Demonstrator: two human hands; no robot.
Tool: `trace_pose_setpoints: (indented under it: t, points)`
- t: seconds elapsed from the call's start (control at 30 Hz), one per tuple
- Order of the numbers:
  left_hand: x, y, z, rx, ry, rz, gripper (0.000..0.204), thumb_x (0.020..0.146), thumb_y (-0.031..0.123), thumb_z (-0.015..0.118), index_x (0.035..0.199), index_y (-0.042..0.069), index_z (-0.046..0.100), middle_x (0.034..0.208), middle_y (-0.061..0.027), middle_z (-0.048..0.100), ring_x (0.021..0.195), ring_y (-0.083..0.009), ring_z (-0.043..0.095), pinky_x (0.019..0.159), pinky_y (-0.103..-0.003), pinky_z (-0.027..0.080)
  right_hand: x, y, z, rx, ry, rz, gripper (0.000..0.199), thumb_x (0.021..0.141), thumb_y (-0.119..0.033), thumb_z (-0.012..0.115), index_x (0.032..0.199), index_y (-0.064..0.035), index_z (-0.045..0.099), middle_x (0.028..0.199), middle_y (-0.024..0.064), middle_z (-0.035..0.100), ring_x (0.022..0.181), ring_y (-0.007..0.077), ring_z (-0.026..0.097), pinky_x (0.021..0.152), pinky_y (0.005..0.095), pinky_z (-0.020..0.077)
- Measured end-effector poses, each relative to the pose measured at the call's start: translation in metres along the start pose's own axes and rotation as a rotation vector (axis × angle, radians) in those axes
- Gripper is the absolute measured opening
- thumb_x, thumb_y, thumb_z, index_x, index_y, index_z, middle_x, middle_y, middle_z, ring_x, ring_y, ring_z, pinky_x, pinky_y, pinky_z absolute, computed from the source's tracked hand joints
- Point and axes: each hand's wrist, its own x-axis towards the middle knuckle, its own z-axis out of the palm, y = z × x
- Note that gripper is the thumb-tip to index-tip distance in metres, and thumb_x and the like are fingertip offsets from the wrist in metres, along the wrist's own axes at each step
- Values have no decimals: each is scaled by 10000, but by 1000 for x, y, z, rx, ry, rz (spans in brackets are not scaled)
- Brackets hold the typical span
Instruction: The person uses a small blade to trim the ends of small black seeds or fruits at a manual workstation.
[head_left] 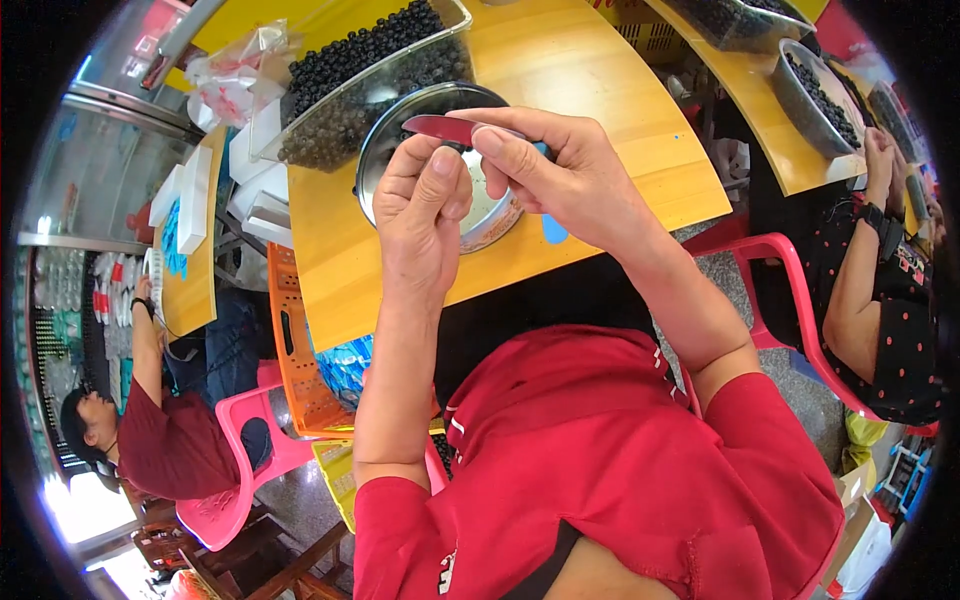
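Note:
Above a round bowl point(478, 98), both my hands are raised and close together. My right hand point(560, 165) is closed round a small knife point(440, 128), its blade pointing left and looking reddish; a bit of blue shows behind the hand, perhaps the handle. Just below the blade my left hand point(425, 190) is closed in a pinch. A dark bit shows between the hands, too hidden to name. Behind the bowl stands a clear bin point(375, 75) of small, round, black things, berries or beads. A flat blue thing point(555, 230) sits below my right hand.
The bowl and bin are on a wooden table point(620, 110). An orange crate point(300, 350) stands to the left. A co-worker sits at the right by a metal basin point(815, 100) of black pieces; another person sits far left on a pink chair point(270, 460).

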Motion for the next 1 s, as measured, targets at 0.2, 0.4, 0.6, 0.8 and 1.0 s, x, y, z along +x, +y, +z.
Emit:
trace_pose_setpoints:
  t: [0.2, 0.4, 0.6, 0.8, 1.0]
  points:
    - [0, 4, -9, 70, -27, -9, 189, 910, 138, 625, 1051, 19, 583, 701, 32, 502, 587, -56, 378, 529, -193, 297, 3, 0, -7, -23, -68, 63, 279, 964, -193, 552, 1165, -22, 643, 657, -22, 531, 554, 15, 429, 466, 179, 324]
    - [-3, 19, -7, 241, -23, -14, 202, 890, 143, 652, 1017, -2, 594, 743, 20, 545, 601, -43, 381, 535, -198, 297, 2, 3, -6, -76, -86, -39, 257, 957, -180, 563, 1133, -16, 654, 630, -33, 519, 560, 22, 442, 475, 201, 345]
    - [-6, 22, -8, 241, -57, -30, 210, 889, 128, 649, 1027, -19, 590, 765, 0, 569, 611, -54, 411, 549, -193, 314, 4, 7, -8, -81, -97, -75, 229, 955, -189, 567, 1054, -7, 665, 621, -27, 529, 549, 24, 453, 469, 197, 350]
    - [6, 29, 2, -50, 84, -197, 244, 943, 214, 525, 1014, -12, 582, 886, -83, 599, 614, -106, 479, 557, -214, 368, 9, 8, -17, 106, -11, 128, 255, 953, -221, 567, 1072, -14, 656, 651, -20, 542, 517, 15, 411, 453, 181, 330]
    - [46, 31, -48, 186, 100, -388, 213, 908, 137, 505, 1032, -7, 600, 838, -80, 595, 541, -85, 430, 417, -190, 279, 12, 8, -23, 201, 42, 118, 282, 955, -236, 566, 1093, -4, 649, 669, -15, 544, 507, 11, 378, 445, 173, 293]
